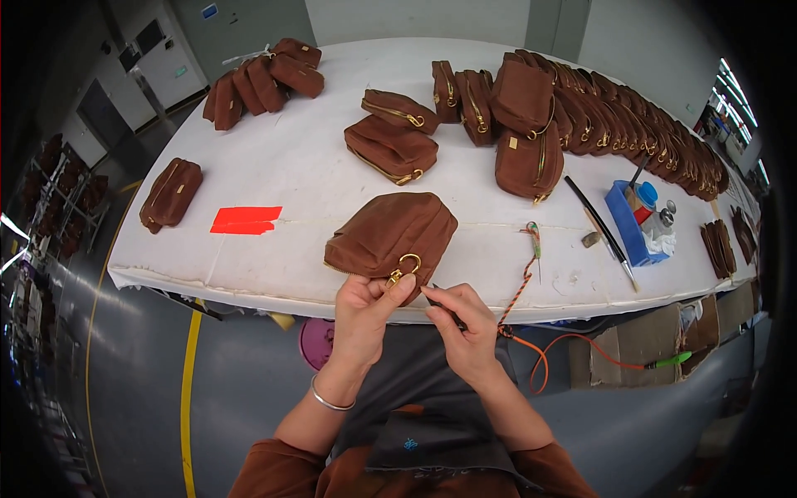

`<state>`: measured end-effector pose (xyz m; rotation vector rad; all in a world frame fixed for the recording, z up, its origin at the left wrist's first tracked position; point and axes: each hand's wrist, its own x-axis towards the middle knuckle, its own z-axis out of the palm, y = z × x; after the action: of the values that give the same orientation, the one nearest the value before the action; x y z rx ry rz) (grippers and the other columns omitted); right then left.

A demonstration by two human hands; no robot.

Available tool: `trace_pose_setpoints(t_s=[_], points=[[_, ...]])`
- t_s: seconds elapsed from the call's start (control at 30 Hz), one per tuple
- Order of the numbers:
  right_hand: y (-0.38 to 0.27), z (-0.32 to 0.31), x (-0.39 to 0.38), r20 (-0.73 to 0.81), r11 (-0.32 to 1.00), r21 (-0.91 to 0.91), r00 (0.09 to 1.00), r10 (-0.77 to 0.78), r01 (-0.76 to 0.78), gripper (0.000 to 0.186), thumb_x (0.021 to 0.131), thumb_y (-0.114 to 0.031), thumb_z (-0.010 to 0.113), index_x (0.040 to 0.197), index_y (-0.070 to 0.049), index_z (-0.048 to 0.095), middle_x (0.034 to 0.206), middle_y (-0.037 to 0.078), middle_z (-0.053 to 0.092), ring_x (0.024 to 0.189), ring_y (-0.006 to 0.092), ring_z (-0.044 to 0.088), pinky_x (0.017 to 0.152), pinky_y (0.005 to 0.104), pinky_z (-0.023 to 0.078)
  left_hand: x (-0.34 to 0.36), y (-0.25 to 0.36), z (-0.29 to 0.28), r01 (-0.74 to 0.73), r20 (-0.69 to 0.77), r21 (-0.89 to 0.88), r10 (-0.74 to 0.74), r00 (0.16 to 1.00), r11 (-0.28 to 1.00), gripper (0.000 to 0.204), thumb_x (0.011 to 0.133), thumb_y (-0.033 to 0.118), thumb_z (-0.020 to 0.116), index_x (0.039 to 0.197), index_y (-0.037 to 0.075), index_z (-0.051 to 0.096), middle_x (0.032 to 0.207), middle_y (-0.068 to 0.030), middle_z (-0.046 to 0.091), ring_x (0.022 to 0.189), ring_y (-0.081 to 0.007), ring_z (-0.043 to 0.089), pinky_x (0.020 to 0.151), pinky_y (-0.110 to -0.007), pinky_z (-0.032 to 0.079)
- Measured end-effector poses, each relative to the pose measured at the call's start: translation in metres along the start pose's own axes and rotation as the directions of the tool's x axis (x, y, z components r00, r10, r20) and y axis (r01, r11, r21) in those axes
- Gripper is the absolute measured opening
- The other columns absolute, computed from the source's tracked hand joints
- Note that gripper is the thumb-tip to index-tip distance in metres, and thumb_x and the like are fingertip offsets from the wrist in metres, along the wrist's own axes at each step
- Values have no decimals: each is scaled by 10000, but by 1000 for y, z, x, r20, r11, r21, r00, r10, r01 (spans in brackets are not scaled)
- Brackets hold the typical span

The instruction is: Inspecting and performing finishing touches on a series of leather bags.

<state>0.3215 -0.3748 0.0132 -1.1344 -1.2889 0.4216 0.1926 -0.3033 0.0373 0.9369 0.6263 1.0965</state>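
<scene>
By the table's near edge, the left hand grips a brown pouch, the right hand a dark tool; a blue tray holds bottles.

Noted on the tabletop: a red patch at left and — at right — a blue bin beside a brush.
</scene>
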Motion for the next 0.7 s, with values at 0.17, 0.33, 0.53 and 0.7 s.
trace_pose_setpoints(t_s=[0.17, 0.33, 0.53, 0.7], points=[[-3, 2, -5, 20, 999, 40, 999, 33, -33, 273, 854, 27, 646, 1123, -14, 668, 834, 55, 573, 711, 113, 518, 616, 224, 407, -1, 1, 0, -18, 10, -2, 18, 1000, 1000, 300, 873, 37, 683, 1153, -13, 589, 953, -33, 671, 823, -54, 604, 796, -223, 483], [0, 1, -10, 37, 989, 125, 996, 77, -82, 261, 865, 33, 633, 1125, 27, 649, 861, 48, 565, 737, 94, 508, 633, 205, 395, -1, -1, -4, -20, 12, 10, 20, 1000, 1000, 302, 874, 30, 680, 1156, -8, 579, 945, -25, 668, 802, -38, 588, 775, -212, 470], [-5, 2, -10, 5, 992, 102, 997, 75, -76, 272, 847, 38, 646, 1113, -16, 672, 824, 62, 576, 699, 121, 532, 619, 227, 417, -2, -1, -4, -46, 7, 28, 46, 999, 999, 305, 877, 30, 677, 1158, -8, 565, 930, -15, 661, 758, -26, 568, 731, -198, 461], [-7, 3, -12, 1, 993, 98, 997, 73, -73, 265, 841, 46, 647, 1102, 2, 666, 826, 70, 581, 703, 125, 538, 615, 229, 417, -3, 0, -3, -60, 9, 35, 59, 998, 998, 302, 879, 31, 675, 1156, -6, 561, 916, -14, 659, 739, -27, 570, 702, -190, 462]])
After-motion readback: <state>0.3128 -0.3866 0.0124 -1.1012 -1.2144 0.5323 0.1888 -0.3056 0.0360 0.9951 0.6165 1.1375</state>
